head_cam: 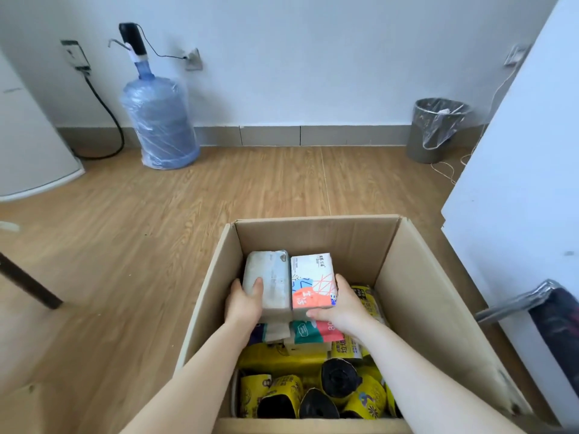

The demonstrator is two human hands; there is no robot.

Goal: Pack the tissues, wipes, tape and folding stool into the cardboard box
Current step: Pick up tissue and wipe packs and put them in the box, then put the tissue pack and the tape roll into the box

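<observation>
An open cardboard box (423, 296) stands on the wooden floor in front of me. Both hands reach into it, pressing two tissue packs side by side. My left hand (244, 303) grips a grey tissue pack (268, 277). My right hand (343, 303) grips a white pack with orange and blue print (313, 280). Under them lie a green and red pack (313, 332) and several yellow-wrapped black bag rolls (336, 375). A folding stool (554, 324) with a metal frame and dark seat leans at the right edge, outside the box.
A blue water jug (161, 120) with a pump stands by the far wall at left. A grey bin (434, 130) with a plastic liner is at back right. White furniture (517, 183) flanks the box on the right, a dark chair leg (29, 283) at left.
</observation>
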